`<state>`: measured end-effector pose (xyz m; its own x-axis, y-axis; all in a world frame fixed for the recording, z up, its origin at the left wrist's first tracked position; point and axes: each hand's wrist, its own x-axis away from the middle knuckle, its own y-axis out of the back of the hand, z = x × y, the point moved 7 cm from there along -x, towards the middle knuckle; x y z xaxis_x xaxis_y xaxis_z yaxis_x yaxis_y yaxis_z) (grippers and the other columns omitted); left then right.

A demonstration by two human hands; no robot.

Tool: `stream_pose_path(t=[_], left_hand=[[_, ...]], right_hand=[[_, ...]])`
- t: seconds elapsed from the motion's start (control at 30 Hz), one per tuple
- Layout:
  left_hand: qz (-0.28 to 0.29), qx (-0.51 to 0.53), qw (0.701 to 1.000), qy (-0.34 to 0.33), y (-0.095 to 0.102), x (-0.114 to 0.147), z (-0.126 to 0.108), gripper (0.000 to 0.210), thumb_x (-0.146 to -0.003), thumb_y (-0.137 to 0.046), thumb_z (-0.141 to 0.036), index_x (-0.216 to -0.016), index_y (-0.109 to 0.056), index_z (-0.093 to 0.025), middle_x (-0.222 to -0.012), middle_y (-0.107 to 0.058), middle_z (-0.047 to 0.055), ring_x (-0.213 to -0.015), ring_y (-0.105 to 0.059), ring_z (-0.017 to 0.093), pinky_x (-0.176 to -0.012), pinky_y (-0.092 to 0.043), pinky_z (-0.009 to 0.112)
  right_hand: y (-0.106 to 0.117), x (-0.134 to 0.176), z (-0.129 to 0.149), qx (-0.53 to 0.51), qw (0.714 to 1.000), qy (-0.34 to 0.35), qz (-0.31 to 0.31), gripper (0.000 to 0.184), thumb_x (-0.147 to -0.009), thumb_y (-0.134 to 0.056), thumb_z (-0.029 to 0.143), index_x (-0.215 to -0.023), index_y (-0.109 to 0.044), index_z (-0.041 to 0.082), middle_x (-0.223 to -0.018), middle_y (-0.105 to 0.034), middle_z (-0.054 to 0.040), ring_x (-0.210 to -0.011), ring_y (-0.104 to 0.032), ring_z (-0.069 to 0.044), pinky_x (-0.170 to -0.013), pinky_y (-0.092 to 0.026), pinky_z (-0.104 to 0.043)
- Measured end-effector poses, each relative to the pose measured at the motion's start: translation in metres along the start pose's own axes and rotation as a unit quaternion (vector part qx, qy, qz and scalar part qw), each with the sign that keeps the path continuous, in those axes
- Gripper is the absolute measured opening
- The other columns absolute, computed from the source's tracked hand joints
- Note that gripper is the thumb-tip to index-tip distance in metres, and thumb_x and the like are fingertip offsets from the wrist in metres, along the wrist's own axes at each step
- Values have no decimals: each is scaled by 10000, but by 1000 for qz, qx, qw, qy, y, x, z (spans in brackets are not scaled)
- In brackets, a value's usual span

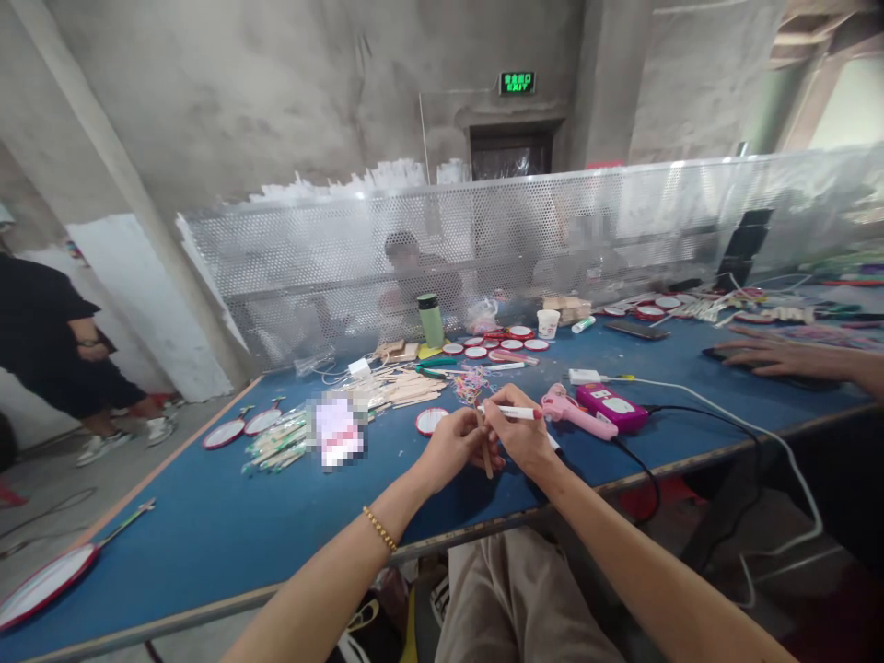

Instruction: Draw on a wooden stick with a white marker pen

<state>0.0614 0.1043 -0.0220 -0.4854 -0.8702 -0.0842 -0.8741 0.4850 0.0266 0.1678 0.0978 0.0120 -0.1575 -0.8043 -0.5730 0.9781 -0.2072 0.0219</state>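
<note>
My left hand is closed around a flat wooden craft stick, held upright just above the table's front edge. In my right hand is a white marker with a red end, gripped like a pen. Its tip is by the top of the stick; whether the two touch I cannot tell. Just beyond my left hand lies a round white disc with a red rim. A pile of colourful rubber bands sits past my fingers. Right of my right hand rests a pink glue gun.
A purple box with cables stands at the right. Loose wooden sticks, bundled green-tipped sticks and a green bottle are further back. A co-worker's hand rests at the far right. A perforated screen runs behind.
</note>
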Motion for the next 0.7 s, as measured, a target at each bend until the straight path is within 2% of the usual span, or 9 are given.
stream_pose_path(t=[0.3, 0.7], left_hand=[[0, 5, 1000, 10, 2, 0, 3, 412, -702, -681, -534, -826, -480, -196, -669, -673, 8, -570, -687, 211, -557, -560, 344], [-3, 0, 1000, 4, 1, 0, 1, 445, -694, -680, -576, -799, -486, -190, -623, -657, 1, -543, -678, 198, -514, -550, 309]], right_hand=[[0, 0, -4, 11, 1000, 3, -4, 290, -806, -600, 441, -654, -511, 210, -516, -569, 29, -371, -528, -109, -345, -422, -204], [-2, 0, -7, 3, 1000, -1, 4, 279, -824, -580, 430, -660, -495, 221, -494, -549, 47, -342, -502, -104, -333, -408, -208]])
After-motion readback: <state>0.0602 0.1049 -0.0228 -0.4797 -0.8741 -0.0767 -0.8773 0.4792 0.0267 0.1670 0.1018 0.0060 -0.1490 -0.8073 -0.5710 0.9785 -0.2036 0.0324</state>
